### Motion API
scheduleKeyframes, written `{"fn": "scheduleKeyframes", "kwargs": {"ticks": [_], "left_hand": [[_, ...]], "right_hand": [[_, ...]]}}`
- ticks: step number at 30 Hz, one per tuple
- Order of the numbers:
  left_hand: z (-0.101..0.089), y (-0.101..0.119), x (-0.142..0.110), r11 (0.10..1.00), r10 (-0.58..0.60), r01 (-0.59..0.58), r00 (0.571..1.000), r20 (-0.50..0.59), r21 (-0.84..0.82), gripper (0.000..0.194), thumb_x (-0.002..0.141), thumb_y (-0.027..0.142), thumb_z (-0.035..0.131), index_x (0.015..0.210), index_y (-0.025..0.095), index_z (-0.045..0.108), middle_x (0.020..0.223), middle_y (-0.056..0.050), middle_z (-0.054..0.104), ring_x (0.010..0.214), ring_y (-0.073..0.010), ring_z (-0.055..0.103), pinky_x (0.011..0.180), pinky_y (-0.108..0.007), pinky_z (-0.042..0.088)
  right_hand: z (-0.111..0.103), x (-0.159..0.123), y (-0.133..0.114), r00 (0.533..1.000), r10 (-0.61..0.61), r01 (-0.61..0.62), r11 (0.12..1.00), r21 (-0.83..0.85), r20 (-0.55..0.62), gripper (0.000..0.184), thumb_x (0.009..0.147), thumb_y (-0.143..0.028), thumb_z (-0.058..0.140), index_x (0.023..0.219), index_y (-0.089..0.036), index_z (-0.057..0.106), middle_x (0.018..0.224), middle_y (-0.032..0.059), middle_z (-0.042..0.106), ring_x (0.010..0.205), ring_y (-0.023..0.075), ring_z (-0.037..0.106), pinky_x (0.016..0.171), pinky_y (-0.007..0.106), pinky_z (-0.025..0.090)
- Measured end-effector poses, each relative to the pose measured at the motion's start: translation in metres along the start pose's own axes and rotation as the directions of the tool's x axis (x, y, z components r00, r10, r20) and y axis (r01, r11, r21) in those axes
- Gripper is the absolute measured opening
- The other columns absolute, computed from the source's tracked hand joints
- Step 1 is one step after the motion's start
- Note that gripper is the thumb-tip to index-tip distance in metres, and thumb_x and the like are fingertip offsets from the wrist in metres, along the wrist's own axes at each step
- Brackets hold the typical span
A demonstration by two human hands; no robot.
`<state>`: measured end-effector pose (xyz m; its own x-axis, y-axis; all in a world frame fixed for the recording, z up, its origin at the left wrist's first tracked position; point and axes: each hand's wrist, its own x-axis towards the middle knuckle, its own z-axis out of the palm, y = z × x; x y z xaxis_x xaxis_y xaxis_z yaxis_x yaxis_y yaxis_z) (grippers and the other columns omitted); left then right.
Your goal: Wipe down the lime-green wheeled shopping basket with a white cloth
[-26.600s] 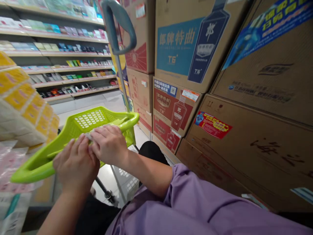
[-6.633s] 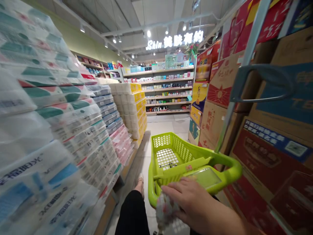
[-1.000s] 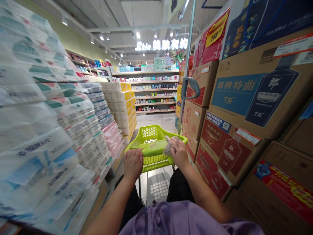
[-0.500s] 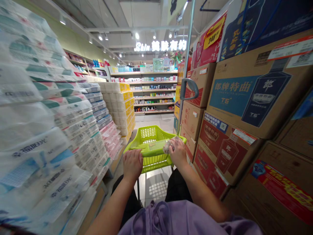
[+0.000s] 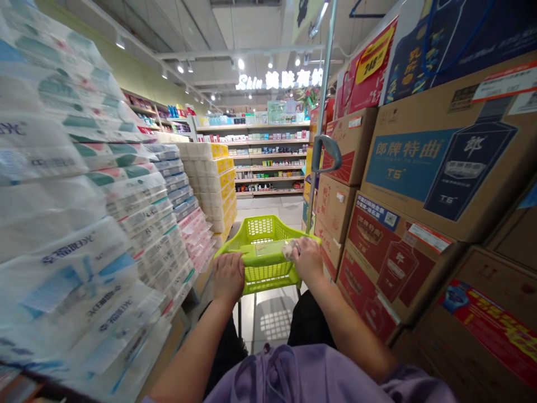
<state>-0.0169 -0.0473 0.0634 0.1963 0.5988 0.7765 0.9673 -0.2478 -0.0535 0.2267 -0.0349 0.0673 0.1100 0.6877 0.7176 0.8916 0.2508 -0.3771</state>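
The left hand [image 5: 229,277], fingers together, grips the stiff, light lime-green plastic shopping basket [image 5: 262,228] by its rim, while the right hand [image 5: 306,260] pinches a soft, crumpled translucent plastic wrapper [image 5: 289,250] between closed fingers

Lime-green plastic mesh shopping cart [image 5: 264,229] directly ahead on pale tiled aisle floor [image 5: 271,319]; left hand [image 5: 229,277], right hand [image 5: 307,258] on its near rim. Left: stacked plastic-wrapped tissue packs [image 5: 71,224]. Right: stacked brown cardboard liquor cartons [image 5: 444,168]. Beyond cart: long pale retail shelves [image 5: 268,162].
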Motion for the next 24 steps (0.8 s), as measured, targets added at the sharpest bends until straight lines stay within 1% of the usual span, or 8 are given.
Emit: {"fn": "scheduleKeyframes", "kwargs": {"ticks": [3, 7, 9, 11, 13, 15, 20, 24], "left_hand": [[0.003, 0.002, 0.001, 0.999, -0.039, 0.039, 0.999, 0.013, 0.011, 0.028, 0.094, 0.026, 0.037, 0.106, 0.018, 0.062, 0.103, -0.008, 0.067, 0.104, -0.0263, 0.054, 0.101, -0.044, 0.034], [0.002, -0.002, -0.002, 1.000, 0.005, -0.005, 0.998, 0.066, 0.000, 0.029, 0.094, 0.025, 0.038, 0.111, 0.017, 0.060, 0.107, -0.009, 0.067, 0.105, -0.0259, 0.055, 0.101, -0.044, 0.036], [0.002, -0.006, -0.006, 0.999, 0.039, -0.039, 0.997, 0.061, 0.000, 0.031, 0.095, 0.026, 0.037, 0.115, 0.016, 0.059, 0.111, -0.010, 0.066, 0.107, -0.0257, 0.056, 0.101, -0.043, 0.038], [0.004, -0.010, -0.010, 0.999, 0.046, -0.046, 0.999, 0.012, 0.001, 0.034, 0.096, 0.027, 0.036, 0.119, 0.015, 0.057, 0.116, -0.011, 0.065, 0.113, -0.0256, 0.055, 0.102, -0.042, 0.038], [0.007, -0.012, -0.014, 1.000, 0.024, -0.025, 0.998, -0.059, -0.005, 0.035, 0.096, 0.026, 0.035, 0.122, 0.014, 0.055, 0.121, -0.013, 0.062, 0.119, -0.0262, 0.052, 0.105, -0.044, 0.038], [0.009, -0.013, -0.017, 1.000, -0.008, 0.005, 0.993, -0.115, -0.028, 0.036, 0.096, 0.025, 0.034, 0.123, 0.012, 0.054, 0.124, -0.014, 0.061, 0.124, -0.0272, 0.049, 0.107, -0.046, 0.036], [0.003, -0.011, -0.015, 0.994, -0.022, 0.013, 0.997, -0.080, -0.110, 0.032, 0.095, 0.022, 0.035, 0.115, 0.015, 0.058, 0.110, -0.012, 0.065, 0.115, -0.0256, 0.054, 0.106, -0.047, 0.039], [-0.007, -0.004, -0.014, 0.991, -0.029, 0.024, 0.999, -0.035, -0.131, 0.029, 0.094, 0.022, 0.037, 0.113, 0.018, 0.059, 0.108, -0.010, 0.066, 0.113, -0.0241, 0.055, 0.105, -0.047, 0.040]], "right_hand": [[0.012, -0.012, -0.046, 0.991, -0.134, 0.134, 0.986, 0.103, -0.012, 0.028, 0.084, -0.018, 0.052, 0.108, -0.016, 0.065, 0.118, 0.0119, 0.063, 0.114, 0.0280, 0.050, 0.107, 0.046, 0.032], [0.017, -0.016, -0.078, 0.826, -0.557, 0.508, 0.801, 0.317, 0.087, 0.041, 0.083, -0.016, 0.052, 0.123, -0.023, 0.061, 0.133, 0.0035, 0.057, 0.127, 0.0227, 0.044, 0.113, 0.040, 0.030], [0.016, -0.009, -0.072, 0.864, -0.490, 0.438, 0.843, 0.312, 0.111, 0.047, 0.083, -0.017, 0.052, 0.129, -0.022, 0.057, 0.139, 0.0062, 0.052, 0.129, 0.0231, 0.044, 0.111, 0.040, 0.033], [0.014, 0.000, -0.062, 0.958, -0.261, 0.229, 0.946, 0.230, 0.120, 0.049, 0.082, -0.018, 0.053, 0.131, -0.016, 0.055, 0.141, 0.0124, 0.049, 0.129, 0.0271, 0.045, 0.110, 0.044, 0.034], [0.014, 0.004, -0.059, 0.984, -0.115, 0.092, 0.982, 0.165, 0.134, 0.048, 0.081, -0.018, 0.052, 0.128, -0.012, 0.057, 0.137, 0.0161, 0.053, 0.127, 0.0298, 0.046, 0.109, 0.048, 0.034], [0.016, 0.001, -0.067, 0.969, -0.181, 0.150, 0.972, 0.182, 0.168, 0.047, 0.081, -0.017, 0.052, 0.127, -0.013, 0.058, 0.133, 0.0150, 0.056, 0.126, 0.0282, 0.047, 0.110, 0.046, 0.033], [0.020, -0.014, -0.098, 0.810, -0.551, 0.471, 0.815, 0.337, 0.200, 0.046, 0.082, -0.019, 0.054, 0.129, -0.021, 0.056, 0.134, 0.0061, 0.057, 0.128, 0.0214, 0.045, 0.113, 0.039, 0.030], [0.016, -0.010, -0.093, 0.932, -0.295, 0.253, 0.945, 0.208, 0.209, 0.043, 0.084, -0.025, 0.056, 0.126, -0.021, 0.057, 0.128, 0.0086, 0.061, 0.131, 0.0297, 0.040, 0.111, 0.051, 0.025]]}}
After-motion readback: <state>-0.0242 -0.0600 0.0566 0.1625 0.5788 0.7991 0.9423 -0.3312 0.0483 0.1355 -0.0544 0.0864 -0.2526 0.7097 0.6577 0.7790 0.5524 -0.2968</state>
